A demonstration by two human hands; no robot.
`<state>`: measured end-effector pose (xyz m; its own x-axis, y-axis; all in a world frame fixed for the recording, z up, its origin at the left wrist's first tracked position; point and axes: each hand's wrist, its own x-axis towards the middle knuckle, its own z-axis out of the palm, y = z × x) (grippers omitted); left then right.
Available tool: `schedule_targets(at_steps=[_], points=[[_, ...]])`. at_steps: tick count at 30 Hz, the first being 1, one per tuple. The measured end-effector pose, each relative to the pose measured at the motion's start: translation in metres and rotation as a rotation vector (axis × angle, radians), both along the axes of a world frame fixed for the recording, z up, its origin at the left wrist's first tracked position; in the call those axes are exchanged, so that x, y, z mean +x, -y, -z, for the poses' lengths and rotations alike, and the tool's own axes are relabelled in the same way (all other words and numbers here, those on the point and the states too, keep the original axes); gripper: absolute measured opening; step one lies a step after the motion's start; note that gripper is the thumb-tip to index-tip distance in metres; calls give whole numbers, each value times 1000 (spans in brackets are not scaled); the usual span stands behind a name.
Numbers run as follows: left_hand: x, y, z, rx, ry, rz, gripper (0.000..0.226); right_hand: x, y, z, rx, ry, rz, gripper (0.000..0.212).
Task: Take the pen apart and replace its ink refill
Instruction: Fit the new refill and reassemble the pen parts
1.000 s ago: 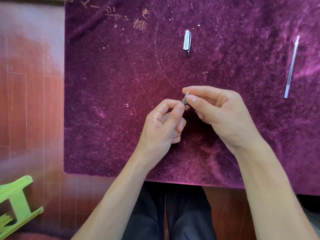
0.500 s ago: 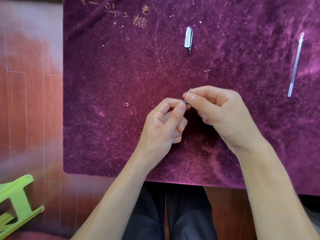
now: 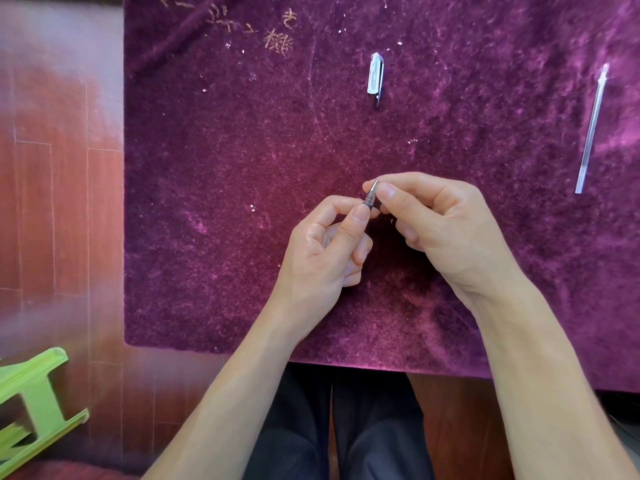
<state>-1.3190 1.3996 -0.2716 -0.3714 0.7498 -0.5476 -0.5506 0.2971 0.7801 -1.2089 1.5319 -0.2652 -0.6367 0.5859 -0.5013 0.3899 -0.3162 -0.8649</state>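
Looked like somebody's home: reddish wood floor (image 3: 59, 202), fuzzy purple cloth (image 3: 225, 168) over the tabletop, green plastic stool (image 3: 34, 400) tipped nearby.

From my seat at the monitor I see two bare forearms entering from the bottom edge, with no sleeves visible on either one and no watch, band or ring anywhere. The left hand (image 3: 325, 251) has short, trimmed nails without polish, and the right hand (image 3: 446, 223) looks the same, its thumbnail plain and cut close. Tendons and faint veins show along the right wrist. Between the forearms, low in the view, I make out dark charcoal fabric trousers (image 3: 343, 434) with a seam or fold line running down the middle; the cloth looks smooth and unpatterned.
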Motion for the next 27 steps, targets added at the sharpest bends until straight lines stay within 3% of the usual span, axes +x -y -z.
schedule_targets(at_steps=[6, 12, 21, 27], points=[[0, 1, 1, 11, -13, 0, 19, 0, -1, 2, 2, -35, -15, 11], [2, 1, 1, 15, -18, -2, 19, 2, -3, 2, -19, -41, -75, 21], [4, 1, 1, 8, -36, 2, 18, 1, -2, 2, -32, -30, -46, 11], [4, 0, 1, 3, -44, -13, 18, 2, -3, 1, -46, -27, -69, 20]])
